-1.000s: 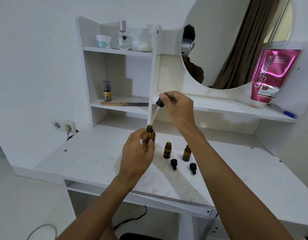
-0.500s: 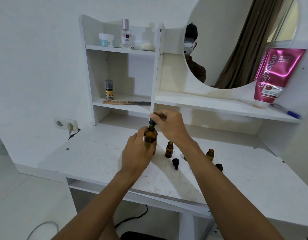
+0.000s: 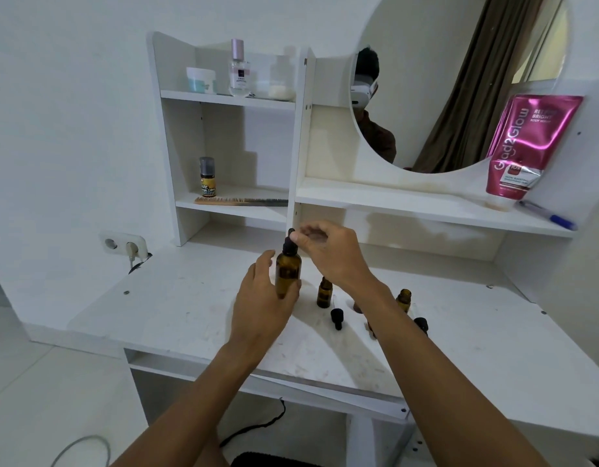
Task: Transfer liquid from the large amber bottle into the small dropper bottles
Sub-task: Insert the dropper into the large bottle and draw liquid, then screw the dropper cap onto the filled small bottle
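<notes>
Large amber bottle [image 3: 288,274] stood on the table [image 3: 190,315], left hand [image 3: 261,308] with its grip wrapped round it for steadiness I'd guess, right hand [image 3: 328,254] with its grip pinched on the dropper cap [image 3: 290,244] directly above.

White desk top [image 3: 190,318], scuffed and stained. Standing on it right of centre, both upright and uncapped: near small dropper bottle [image 3: 324,293] and far-right small dropper bottle [image 3: 403,299]. Lying just in front of each: first black cap [image 3: 337,317], second black cap [image 3: 421,325]. Large amber bottle [image 3: 288,271] upright left of them, black dropper [image 3: 289,246] in its neck; base hidden, contact with the top unclear.

Upper left shelf [image 3: 224,96]: white jar [image 3: 201,80], perfume bottle [image 3: 239,70], clear container [image 3: 282,80].

Lower left shelf [image 3: 244,210]: yellow-labelled bottle [image 3: 207,176], comb [image 3: 241,200] lying in front.

Long right shelf [image 3: 409,207]: pink tube [image 3: 527,146] standing cap-down, blue pen [image 3: 547,215] beside it.
</notes>
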